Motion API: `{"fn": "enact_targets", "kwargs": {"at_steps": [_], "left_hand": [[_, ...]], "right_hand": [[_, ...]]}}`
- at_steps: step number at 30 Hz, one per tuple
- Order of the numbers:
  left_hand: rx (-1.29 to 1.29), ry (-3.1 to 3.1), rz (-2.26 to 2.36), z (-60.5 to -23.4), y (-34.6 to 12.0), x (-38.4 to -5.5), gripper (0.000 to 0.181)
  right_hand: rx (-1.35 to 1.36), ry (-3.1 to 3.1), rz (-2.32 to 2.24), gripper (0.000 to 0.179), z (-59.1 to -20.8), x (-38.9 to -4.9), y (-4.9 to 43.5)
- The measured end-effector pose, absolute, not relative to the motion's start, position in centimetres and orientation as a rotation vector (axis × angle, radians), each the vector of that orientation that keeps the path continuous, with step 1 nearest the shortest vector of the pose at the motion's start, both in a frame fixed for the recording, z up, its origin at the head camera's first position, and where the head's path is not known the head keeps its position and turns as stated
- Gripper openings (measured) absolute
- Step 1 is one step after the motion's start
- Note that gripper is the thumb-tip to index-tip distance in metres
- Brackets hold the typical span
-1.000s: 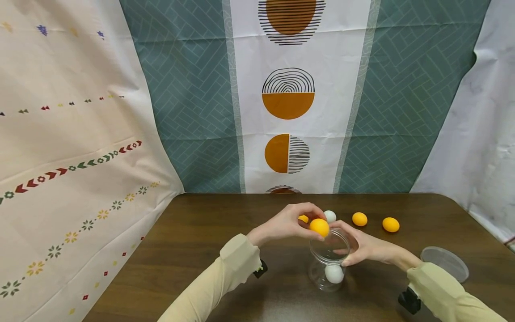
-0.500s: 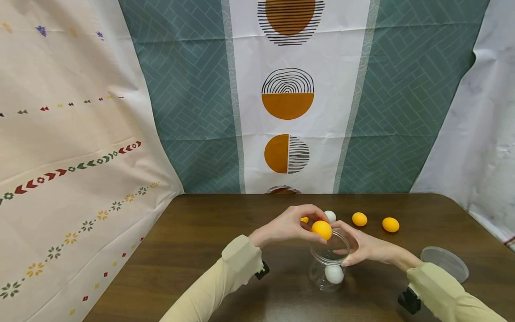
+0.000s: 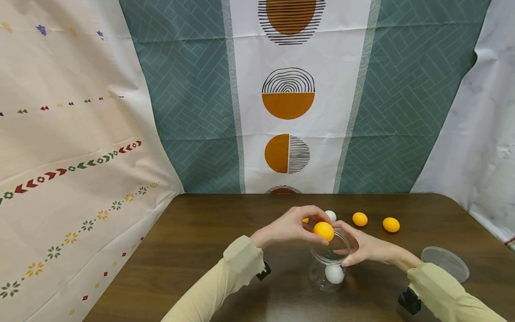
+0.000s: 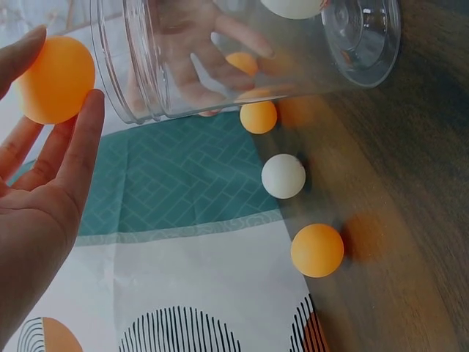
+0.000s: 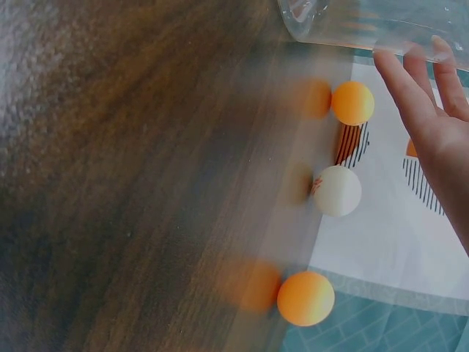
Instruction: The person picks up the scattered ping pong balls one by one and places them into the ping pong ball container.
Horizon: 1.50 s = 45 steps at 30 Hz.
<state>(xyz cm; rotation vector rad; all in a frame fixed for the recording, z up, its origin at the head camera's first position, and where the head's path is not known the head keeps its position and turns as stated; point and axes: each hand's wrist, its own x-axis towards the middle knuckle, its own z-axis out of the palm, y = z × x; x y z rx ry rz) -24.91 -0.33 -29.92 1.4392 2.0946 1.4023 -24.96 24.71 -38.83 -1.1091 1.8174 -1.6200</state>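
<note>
My left hand (image 3: 295,227) pinches an orange ping-pong ball (image 3: 323,231) between thumb and fingertips, at the left side of the jar's mouth. The clear jar (image 3: 322,282) stands upright on the table with a white ping-pong ball (image 3: 334,274) inside. Around the upper right side of the jar curl the fingers of my right hand (image 3: 368,247), thumb at the near side of the rim. In the left wrist view the held orange ball (image 4: 57,79) is just outside the jar's opening, and the jar wall (image 4: 212,73) shows the right hand's fingers through it.
Behind the hands lie a white ball (image 3: 330,217) and an orange ball (image 4: 317,250), partly hidden in the head view. Two more orange balls, one nearer (image 3: 360,219) and one farther right (image 3: 391,225), rest on the brown table (image 3: 193,250). A translucent lid (image 3: 445,264) lies at the right.
My left hand has moved slightly right and down with the orange ball, closer over the jar's mouth. The right hand and the jar have stayed in place.
</note>
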Motion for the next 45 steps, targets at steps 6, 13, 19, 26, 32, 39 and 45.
{"fn": "enact_targets", "kwargs": {"at_steps": [6,13,19,26,32,39,45], "left_hand": [[1.456,2.096,1.393,-30.0,-0.2,-24.9,0.034],[1.457,2.1,1.379,-29.8,-0.1,-24.6,0.034],[1.458,2.096,1.374,-30.0,0.0,-24.7,0.035],[1.456,2.108,1.363,-31.8,0.5,-26.2,0.037],[1.464,2.059,1.37,-32.4,0.6,-27.0,0.036],[1.444,2.043,1.386,-31.0,0.3,-25.7,0.036],[1.453,2.044,1.391,-29.8,-0.1,-24.6,0.034]], "right_hand": [[-1.127,1.799,-1.626,0.072,-38.8,-25.0,24.7],[-1.123,1.797,-1.627,0.074,-38.9,-25.0,24.7],[-1.064,1.811,-1.625,0.075,-39.1,-25.1,24.8],[-1.074,1.817,-1.62,0.075,-38.9,-25.0,24.8],[-1.115,1.777,-1.628,0.072,-38.8,-25.0,24.6],[-1.1,1.763,-1.625,0.068,-38.9,-25.2,24.7],[-1.127,1.755,-1.629,0.07,-38.9,-25.1,24.5]]}}
